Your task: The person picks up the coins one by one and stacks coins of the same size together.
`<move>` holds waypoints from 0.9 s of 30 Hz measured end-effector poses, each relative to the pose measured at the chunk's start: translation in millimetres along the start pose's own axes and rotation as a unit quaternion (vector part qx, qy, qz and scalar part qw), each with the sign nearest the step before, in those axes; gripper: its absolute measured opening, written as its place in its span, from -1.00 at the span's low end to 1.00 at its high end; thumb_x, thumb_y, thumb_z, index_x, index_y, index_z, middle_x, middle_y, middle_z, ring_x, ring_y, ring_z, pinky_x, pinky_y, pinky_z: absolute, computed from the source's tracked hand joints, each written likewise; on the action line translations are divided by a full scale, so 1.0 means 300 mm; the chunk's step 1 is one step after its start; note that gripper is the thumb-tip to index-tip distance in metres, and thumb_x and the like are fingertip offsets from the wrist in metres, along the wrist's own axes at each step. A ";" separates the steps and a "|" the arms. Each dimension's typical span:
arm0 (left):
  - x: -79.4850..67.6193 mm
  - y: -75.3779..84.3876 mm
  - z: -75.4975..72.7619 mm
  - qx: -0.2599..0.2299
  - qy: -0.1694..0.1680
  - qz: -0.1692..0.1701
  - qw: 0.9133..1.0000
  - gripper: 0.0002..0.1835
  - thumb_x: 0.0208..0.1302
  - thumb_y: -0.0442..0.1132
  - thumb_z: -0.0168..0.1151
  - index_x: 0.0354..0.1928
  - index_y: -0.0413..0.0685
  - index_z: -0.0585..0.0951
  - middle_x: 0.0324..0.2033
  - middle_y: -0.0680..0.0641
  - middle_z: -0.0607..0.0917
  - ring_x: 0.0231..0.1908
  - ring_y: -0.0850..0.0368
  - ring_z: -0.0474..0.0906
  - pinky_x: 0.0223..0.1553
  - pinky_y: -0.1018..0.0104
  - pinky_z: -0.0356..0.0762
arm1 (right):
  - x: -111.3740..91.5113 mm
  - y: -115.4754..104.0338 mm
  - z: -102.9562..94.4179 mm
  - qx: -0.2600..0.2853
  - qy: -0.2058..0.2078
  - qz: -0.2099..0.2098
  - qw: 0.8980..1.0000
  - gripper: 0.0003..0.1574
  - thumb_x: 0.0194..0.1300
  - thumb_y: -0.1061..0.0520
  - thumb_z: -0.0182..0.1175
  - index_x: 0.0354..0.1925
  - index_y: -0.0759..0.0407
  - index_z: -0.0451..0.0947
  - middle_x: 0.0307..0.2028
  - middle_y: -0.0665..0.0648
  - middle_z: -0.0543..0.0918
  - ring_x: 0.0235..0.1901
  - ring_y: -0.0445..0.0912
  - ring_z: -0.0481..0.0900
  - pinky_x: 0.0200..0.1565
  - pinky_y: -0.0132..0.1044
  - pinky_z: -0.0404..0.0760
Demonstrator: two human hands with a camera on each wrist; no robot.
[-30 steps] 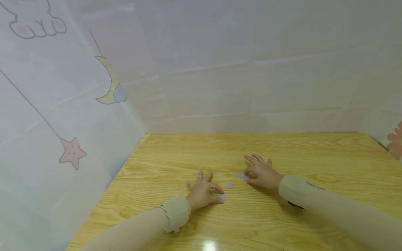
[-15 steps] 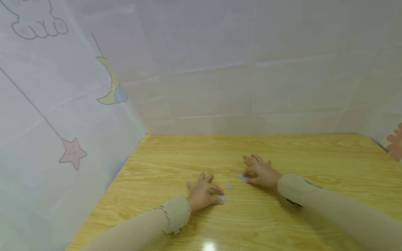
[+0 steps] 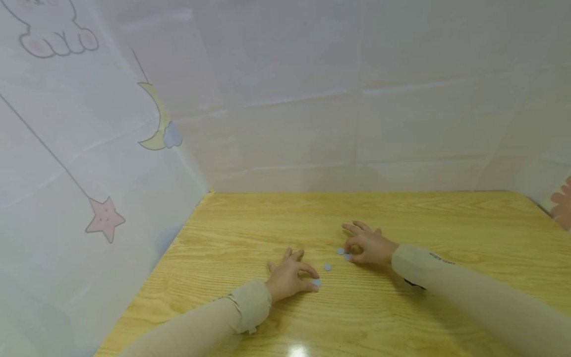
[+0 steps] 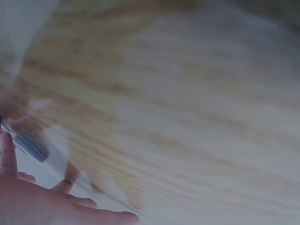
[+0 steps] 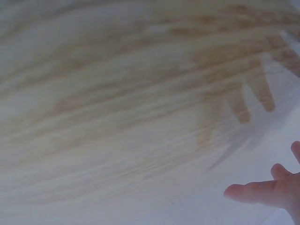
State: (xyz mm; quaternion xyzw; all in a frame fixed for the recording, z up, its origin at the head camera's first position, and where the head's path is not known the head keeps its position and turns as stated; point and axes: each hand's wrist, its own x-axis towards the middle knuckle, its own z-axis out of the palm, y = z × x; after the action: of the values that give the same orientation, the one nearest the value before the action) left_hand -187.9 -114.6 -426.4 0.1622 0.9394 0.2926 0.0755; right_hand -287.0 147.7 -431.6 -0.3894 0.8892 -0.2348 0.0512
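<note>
In the head view my left hand [image 3: 286, 278] rests low on the table, thumb and index finger pinching a round grey disc [image 3: 316, 282]. The left wrist view shows this from the side as a short stack of grey discs [image 4: 32, 146] with layered edges. Farther right, my right hand [image 3: 369, 247] has its thumb and index finger around the edge of another grey disc [image 3: 347, 257], the other fingers raised. Right beside that one lies a grey disc [image 3: 341, 251]. A further disc [image 3: 327, 267] lies alone between the hands. The right wrist view catches only some fingers [image 5: 255, 193].
The wood-grain table [image 3: 267, 213] has a glossy top that mirrors the hands in the wrist views. Pale sheeting [image 3: 285, 124] walls its back and left side, printed with a moon [image 3: 156, 139] and a pink star [image 3: 105, 219].
My right hand has shifted slightly left, its index finger and thumb drawn closer around the disc. The left hand has kept its pinch in place. The head view has tilted a little.
</note>
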 end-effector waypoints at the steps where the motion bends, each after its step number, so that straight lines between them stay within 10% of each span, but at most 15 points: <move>1: 0.000 0.001 0.000 -0.001 0.000 0.000 1.000 -0.72 0.00 -0.02 0.45 -0.21 0.12 0.73 0.40 -0.32 0.22 0.39 -0.50 -0.16 -0.03 -0.73 -0.41 | 0.002 0.004 0.002 -0.006 -0.001 -0.003 1.000 -0.90 0.19 0.08 0.40 -0.31 -0.11 0.64 0.37 0.46 0.19 0.34 0.53 -0.09 -0.12 0.74 -0.15; 27: 0.002 0.001 -0.001 -0.005 -0.005 -0.005 1.000 -0.73 0.00 -0.04 0.46 -0.21 0.12 0.73 0.40 -0.32 0.22 0.40 -0.46 -0.12 -0.05 -0.74 -0.40 | -0.010 -0.004 0.004 -0.017 0.017 -0.057 0.998 -0.80 0.26 0.12 0.33 -0.47 -0.09 0.54 0.28 0.44 0.35 0.31 0.46 0.08 -0.07 0.69 -0.01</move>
State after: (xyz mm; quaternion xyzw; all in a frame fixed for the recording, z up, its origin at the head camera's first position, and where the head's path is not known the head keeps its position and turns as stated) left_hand -188.6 -114.2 -426.1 0.1589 0.9382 0.2965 0.0820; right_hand -283.8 148.7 -432.4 -0.4359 0.8702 -0.2291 0.0161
